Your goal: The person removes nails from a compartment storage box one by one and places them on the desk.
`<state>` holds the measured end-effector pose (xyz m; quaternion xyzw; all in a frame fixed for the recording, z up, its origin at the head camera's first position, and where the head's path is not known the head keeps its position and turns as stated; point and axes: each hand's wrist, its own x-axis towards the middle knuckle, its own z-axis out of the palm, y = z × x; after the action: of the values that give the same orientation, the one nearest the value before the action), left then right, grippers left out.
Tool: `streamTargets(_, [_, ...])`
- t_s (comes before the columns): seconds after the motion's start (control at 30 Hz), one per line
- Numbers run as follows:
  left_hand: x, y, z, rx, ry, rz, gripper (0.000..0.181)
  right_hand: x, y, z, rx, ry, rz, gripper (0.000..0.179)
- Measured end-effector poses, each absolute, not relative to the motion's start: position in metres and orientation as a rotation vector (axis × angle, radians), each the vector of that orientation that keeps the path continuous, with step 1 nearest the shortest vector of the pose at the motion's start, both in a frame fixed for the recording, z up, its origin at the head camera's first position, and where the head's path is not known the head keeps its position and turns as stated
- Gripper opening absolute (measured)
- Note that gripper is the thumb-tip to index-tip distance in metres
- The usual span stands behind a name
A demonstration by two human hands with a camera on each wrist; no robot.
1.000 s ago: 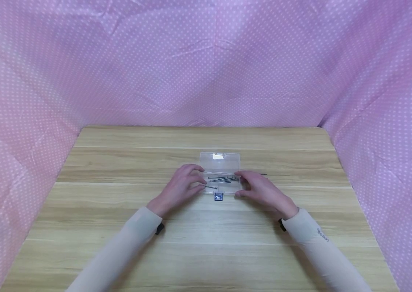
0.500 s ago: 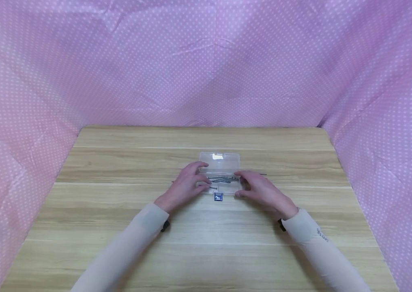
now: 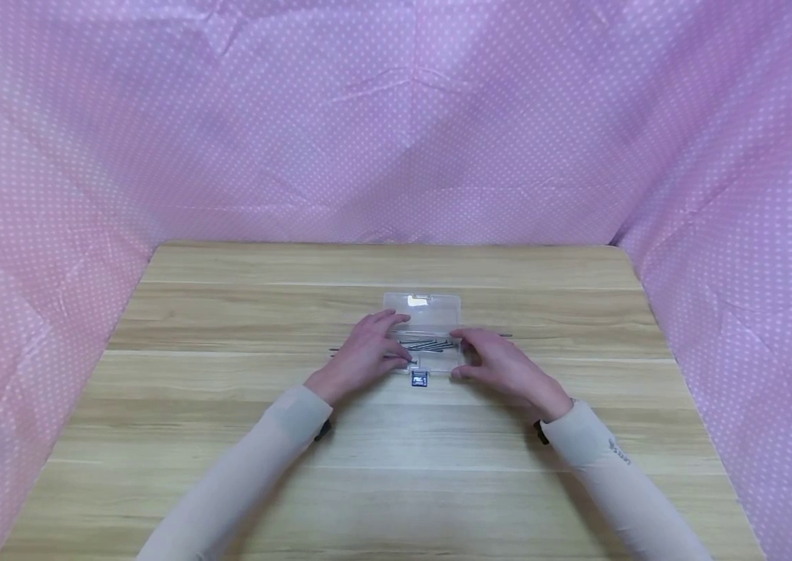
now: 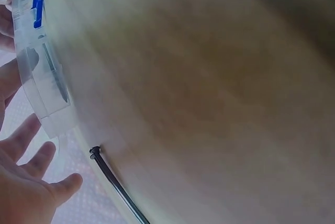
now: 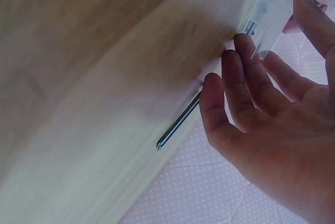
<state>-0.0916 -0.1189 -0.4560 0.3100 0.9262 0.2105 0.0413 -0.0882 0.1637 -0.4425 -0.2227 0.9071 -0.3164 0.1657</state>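
Observation:
A clear plastic box (image 3: 424,372) stands with its lid (image 3: 431,312) flipped back at mid-table. Several steel nails (image 3: 427,346) lie in its far compartment. A single nail (image 4: 55,72) lies in the front left compartment. My left hand (image 3: 361,354) reaches over the box's left side, thumb and index fingertips close to that nail's head; in the left wrist view the visible fingertip appears just above it, other fingers spread. My right hand (image 3: 508,368) grips the box's right end, thumb at the front and fingers at the back.
A blue latch (image 3: 420,379) hangs at the box's front. Loose nails lie outside: one nail (image 5: 180,119) beyond my right fingers, another nail (image 4: 112,177) beside my left hand. Pink dotted cloth (image 3: 396,140) surrounds the wooden table (image 3: 396,483).
My left hand has moved right, further over the box, its fingertips closing in on the single nail's head. That nail has not visibly moved. My right hand stays at the box's right end.

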Motion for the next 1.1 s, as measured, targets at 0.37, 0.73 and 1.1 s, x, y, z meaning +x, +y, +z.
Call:
streamTargets(0.37, [-0.093, -0.113, -0.457, 0.925, 2.823, 0.597, 0.012, -0.088, 0.165, -0.444, -0.644, 2.585, -0.902, 0.068])
streamTargets(0.73, [-0.097, -0.11, -0.459, 0.92, 2.799, 0.579, 0.012, -0.089, 0.165, -0.444, -0.646, 2.583, -0.9, 0.069])
streamTargets(1.1, [-0.102, -0.104, -0.454, 0.993, 2.786, 0.514, 0.007, -0.089, 0.163, -0.443, -0.645, 2.588, -0.894, 0.069])
